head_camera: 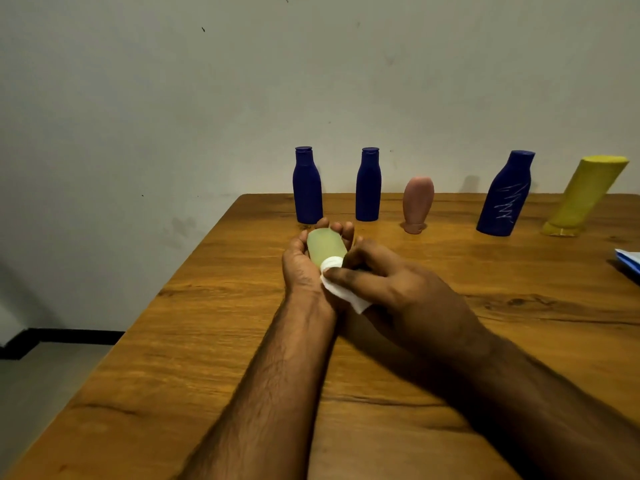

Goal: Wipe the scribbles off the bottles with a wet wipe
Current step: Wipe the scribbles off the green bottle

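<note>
My left hand [300, 263] cradles a small pale green bottle [325, 245] with a white cap, lying on its side with the cap toward me. My right hand [391, 285] pinches a white wet wipe [346, 296] against the cap end of that bottle. Along the back of the wooden table [214, 341] stand two dark blue bottles [307, 188] [368, 187], a pink bottle [417, 204] standing on its cap, a third blue bottle [504, 195] with pale scribbles on its side, and a yellow bottle [585, 199].
A blue and white packet [628, 259] lies at the table's right edge, cut off by the frame. The table's left edge runs diagonally, with floor and a grey wall beyond it.
</note>
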